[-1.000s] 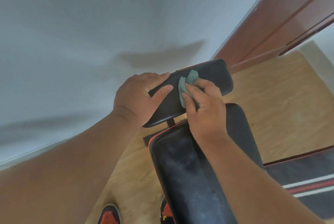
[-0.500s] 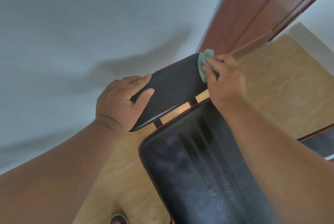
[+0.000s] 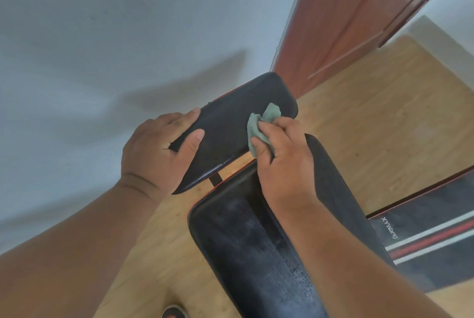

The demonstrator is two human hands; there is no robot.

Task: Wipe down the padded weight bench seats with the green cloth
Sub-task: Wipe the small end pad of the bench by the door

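Against the white wall (image 3: pixel 107 35), the small black head pad (image 3: pixel 230 133) of the weight bench is sitting just beyond the long back pad (image 3: pixel 246 246), a narrow gap between them. The left hand (image 3: pixel 156 156) is gripping the small pad's near-left end, thumb lying on top and fingers curling over the far edge. The right hand (image 3: pixel 282 161) is pinching the bunched green cloth (image 3: pixel 259 127) between thumb and curled fingers, pressing it onto the small pad's right half. A striped mat (image 3: pixel 431 238) is lying on the wooden floor (image 3: pixel 372 122) beside the bench.
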